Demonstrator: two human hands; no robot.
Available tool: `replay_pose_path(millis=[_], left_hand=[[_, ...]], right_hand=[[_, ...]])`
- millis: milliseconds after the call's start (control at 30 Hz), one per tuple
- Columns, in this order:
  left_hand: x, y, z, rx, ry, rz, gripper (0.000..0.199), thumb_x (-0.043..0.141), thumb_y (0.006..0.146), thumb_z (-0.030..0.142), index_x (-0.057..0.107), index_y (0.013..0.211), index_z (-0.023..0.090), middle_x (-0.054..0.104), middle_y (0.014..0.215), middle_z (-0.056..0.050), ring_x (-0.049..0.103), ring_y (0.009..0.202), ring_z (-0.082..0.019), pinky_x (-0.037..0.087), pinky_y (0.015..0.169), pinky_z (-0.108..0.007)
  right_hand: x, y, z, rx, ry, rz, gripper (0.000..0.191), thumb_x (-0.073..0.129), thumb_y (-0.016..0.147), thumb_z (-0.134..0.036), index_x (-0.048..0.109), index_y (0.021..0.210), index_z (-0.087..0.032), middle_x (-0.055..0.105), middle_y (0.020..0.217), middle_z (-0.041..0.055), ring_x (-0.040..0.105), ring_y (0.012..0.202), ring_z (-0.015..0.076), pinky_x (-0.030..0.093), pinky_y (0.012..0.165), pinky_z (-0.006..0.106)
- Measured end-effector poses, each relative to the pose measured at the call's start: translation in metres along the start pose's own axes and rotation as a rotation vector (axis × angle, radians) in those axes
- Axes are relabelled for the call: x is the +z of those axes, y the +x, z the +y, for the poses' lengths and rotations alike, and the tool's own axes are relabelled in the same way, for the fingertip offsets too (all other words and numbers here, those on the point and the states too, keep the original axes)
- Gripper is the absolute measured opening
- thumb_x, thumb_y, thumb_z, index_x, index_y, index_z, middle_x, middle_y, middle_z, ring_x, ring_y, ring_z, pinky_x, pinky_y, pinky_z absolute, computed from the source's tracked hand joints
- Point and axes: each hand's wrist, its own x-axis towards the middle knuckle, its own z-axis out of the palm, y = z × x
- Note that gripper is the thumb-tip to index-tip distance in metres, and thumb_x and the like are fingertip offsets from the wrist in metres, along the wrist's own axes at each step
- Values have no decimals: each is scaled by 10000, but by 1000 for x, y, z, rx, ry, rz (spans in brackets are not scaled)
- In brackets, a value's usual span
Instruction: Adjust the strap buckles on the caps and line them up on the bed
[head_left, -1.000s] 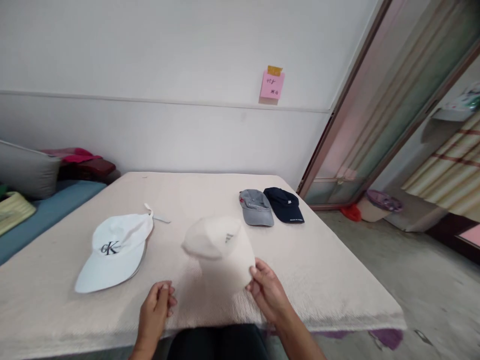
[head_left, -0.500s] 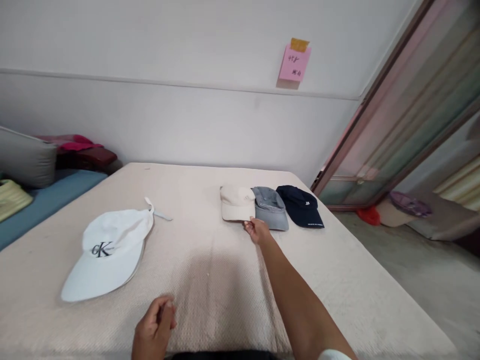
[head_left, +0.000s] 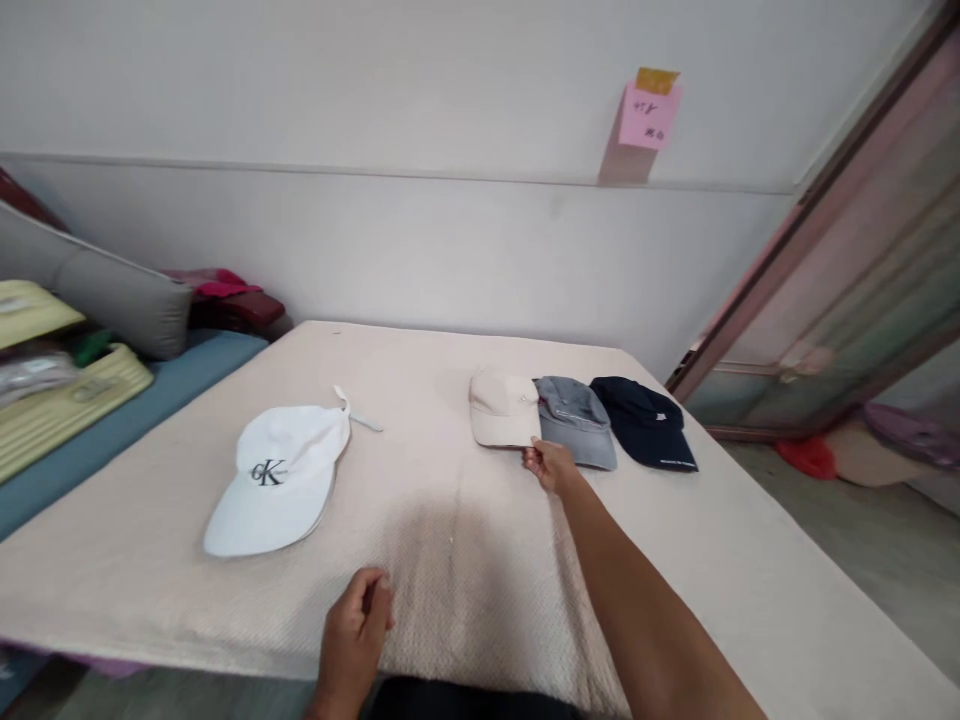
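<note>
A beige cap (head_left: 504, 408) lies toward the back right of the cloth-covered surface, and my right hand (head_left: 549, 465) pinches the right corner of its brim. Beside it, a grey cap (head_left: 576, 420) and a dark navy cap (head_left: 643, 422) overlap in a row. On the left rests a white cap (head_left: 281, 480) with black letters and a loose strap at its back. My left hand (head_left: 356, 630) hovers at the near edge with curled fingers and nothing visible in them.
The surface (head_left: 420, 380) meets a white wall with a pink note (head_left: 649, 115). At left are a grey cushion (head_left: 120, 290) and yellow packages (head_left: 82, 400). A sliding door (head_left: 810, 300) and a red item (head_left: 805, 457) on the floor are at right.
The view has turned left, so everything sits further right in the picture. My right hand stays at the beige cap's brim; my left hand remains curled near the front edge.
</note>
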Motion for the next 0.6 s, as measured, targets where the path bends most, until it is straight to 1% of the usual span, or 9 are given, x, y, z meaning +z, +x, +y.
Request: replay_pose_path(millis=[67, 133, 200, 267, 300, 367, 433, 500, 600], left_hand=[[1, -2, 5, -9, -34, 1, 226, 556, 822, 436, 597, 791, 216, 566, 539, 33, 555, 506, -160, 421, 521, -250], [1, -3, 10, -39, -113, 0, 230, 556, 827, 429, 590, 770, 209, 543, 532, 38, 532, 489, -145, 403, 481, -235], [0, -3, 13, -93, -241, -1, 246, 581, 812, 436, 588, 753, 198, 541, 538, 37, 513, 471, -131, 391, 441, -223], [-6, -1, 14, -182, -416, 23, 245, 634, 777, 422, 599, 764, 180, 579, 575, 24, 537, 480, -128, 406, 422, -217], [-11, 0, 14, -250, -514, 51, 230, 661, 762, 391, 606, 781, 169, 614, 613, 6, 572, 505, -135, 435, 432, -221], [-26, 6, 14, -404, -716, 125, 161, 682, 760, 271, 619, 825, 138, 683, 722, -57, 661, 614, -170, 515, 505, -246], [-47, 15, 13, -512, -877, 207, 64, 639, 785, 130, 625, 842, 105, 716, 823, -131, 706, 739, -207, 572, 619, -284], [-69, 26, 11, -533, -960, 287, 64, 570, 821, 53, 623, 825, 89, 721, 846, -154, 712, 785, -202, 586, 687, -288], [-99, 43, 7, -511, -992, 396, 129, 503, 868, 46, 608, 810, 94, 711, 783, -112, 705, 738, -154, 587, 691, -250]], right_hand=[[1, -2, 1, 69, -49, 17, 324, 563, 915, -314, 551, 1198, -156, 575, 1202, 94, 605, 1005, 222, 525, 832, 424], [4, -5, 2, 100, -100, 54, 303, 567, 913, -304, 556, 1170, -144, 607, 1115, 86, 627, 910, 194, 545, 763, 379], [8, -11, 4, 63, -137, 109, 307, 602, 884, -292, 535, 1137, -133, 639, 881, 44, 619, 687, 139, 539, 606, 296], [13, -20, 7, -5, -173, 166, 346, 646, 829, -297, 501, 1103, -146, 573, 636, -38, 522, 478, 95, 463, 450, 222], [15, -27, 9, -42, -193, 190, 364, 659, 800, -306, 490, 1086, -157, 526, 561, -72, 472, 420, 85, 418, 401, 201], [17, -44, 13, -110, -245, 218, 356, 655, 762, -326, 498, 1041, -172, 476, 494, -98, 418, 370, 81, 355, 351, 187], [19, -65, 19, -174, -307, 238, 314, 624, 743, -325, 524, 997, -172, 472, 480, -91, 404, 359, 86, 331, 342, 193], [18, -87, 25, -237, -373, 264, 268, 581, 735, -314, 551, 959, -169, 489, 498, -74, 416, 376, 91, 345, 369, 209], [14, -115, 35, -311, -483, 302, 233, 549, 710, -298, 585, 892, -157, 521, 541, -44, 458, 437, 111, 389, 449, 242]])
